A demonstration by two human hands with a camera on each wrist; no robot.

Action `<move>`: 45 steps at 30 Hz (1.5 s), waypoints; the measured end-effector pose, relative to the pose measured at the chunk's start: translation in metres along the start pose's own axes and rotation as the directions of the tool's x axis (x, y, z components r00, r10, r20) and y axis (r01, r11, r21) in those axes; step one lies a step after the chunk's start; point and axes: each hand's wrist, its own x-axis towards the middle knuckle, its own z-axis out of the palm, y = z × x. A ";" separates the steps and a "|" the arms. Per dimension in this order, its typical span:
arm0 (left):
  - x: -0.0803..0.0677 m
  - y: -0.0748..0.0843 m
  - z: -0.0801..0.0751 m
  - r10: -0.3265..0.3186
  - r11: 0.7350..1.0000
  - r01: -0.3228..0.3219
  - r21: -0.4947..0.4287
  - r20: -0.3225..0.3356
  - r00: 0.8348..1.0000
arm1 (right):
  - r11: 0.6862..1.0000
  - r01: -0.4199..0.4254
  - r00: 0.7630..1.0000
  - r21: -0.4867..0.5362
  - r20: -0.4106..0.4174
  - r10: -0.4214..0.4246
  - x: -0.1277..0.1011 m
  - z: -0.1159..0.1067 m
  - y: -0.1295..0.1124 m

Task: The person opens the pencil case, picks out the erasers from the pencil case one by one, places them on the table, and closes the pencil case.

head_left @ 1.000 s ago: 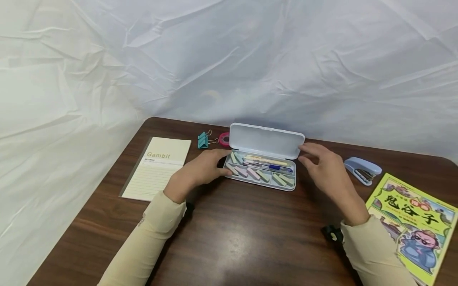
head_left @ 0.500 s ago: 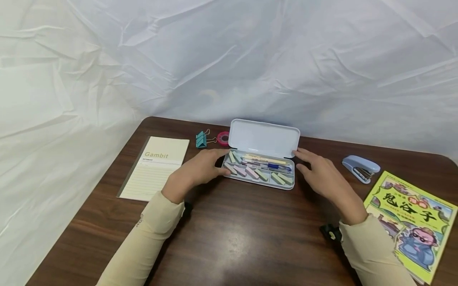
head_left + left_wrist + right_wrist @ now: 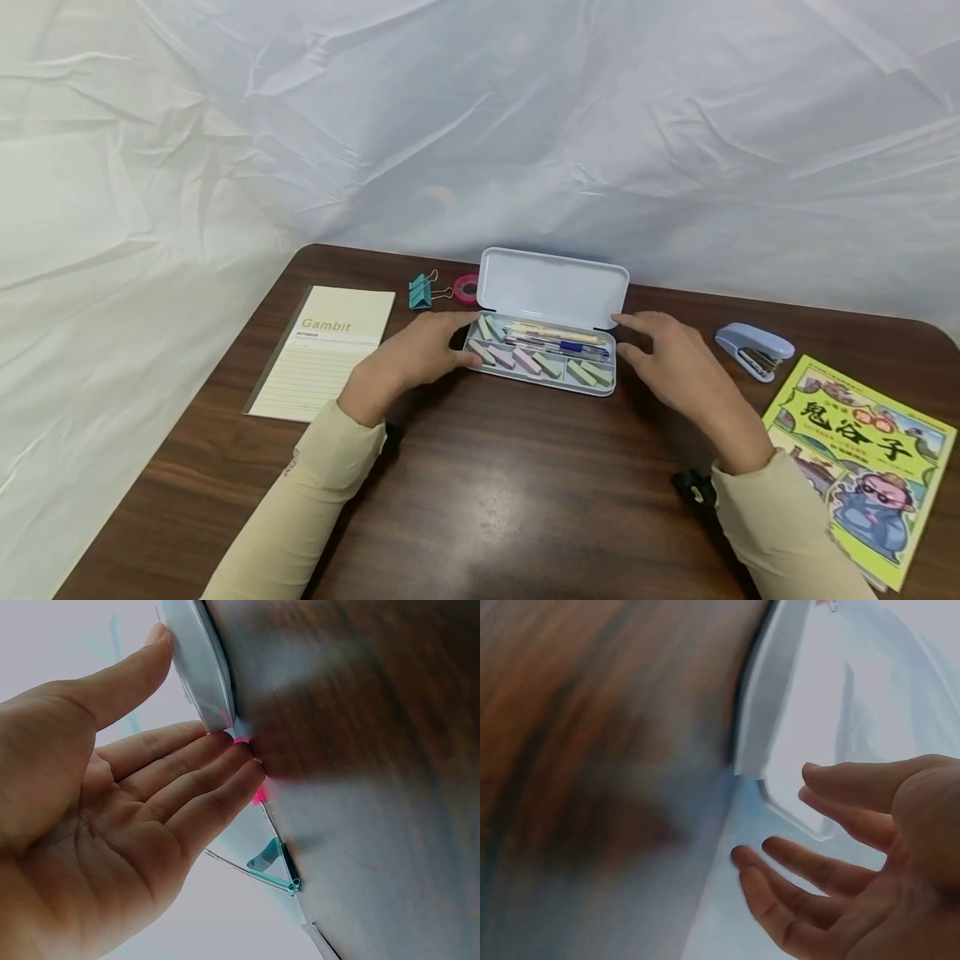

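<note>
Both hands sit at the ends of an open pencil case (image 3: 542,354) near the middle of the brown table (image 3: 480,500). At the case's left end, the left hand (image 3: 420,354) has its fingers nearly straight, thumb on the near corner and fingertips against the end wall. At the right end, the right hand (image 3: 671,358) is loosely spread, fingers slightly bent and gripping nothing; whether they touch the case cannot be told.

From the head view, the raised lid (image 3: 552,287), pens and pastel blocks in the tray show, along with a notebook (image 3: 326,350), a teal binder clip (image 3: 422,292), a pink tape roll (image 3: 468,288), a stapler (image 3: 753,348) and a picture book (image 3: 862,467).

Closer in, the left wrist view shows the left thumb (image 3: 124,682) lying against the case's rim. In the right wrist view, though blurred, a gap shows between the right fingertips (image 3: 742,859) and the case edge.
</note>
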 end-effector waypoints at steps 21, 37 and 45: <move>0.002 -0.001 -0.002 0.001 1.000 -0.001 -0.005 0.001 1.000 | 0.999 0.024 0.997 0.024 0.074 -0.025 -0.007 0.009 -0.017; 0.000 -0.003 0.000 0.010 1.000 -0.010 0.005 -0.001 1.000 | 0.995 0.091 0.995 0.047 0.038 -0.093 -0.004 0.016 -0.014; -0.005 0.001 -0.002 0.015 1.000 -0.015 -0.012 -0.005 1.000 | 0.987 0.076 0.996 0.144 0.033 -0.081 -0.004 0.005 -0.006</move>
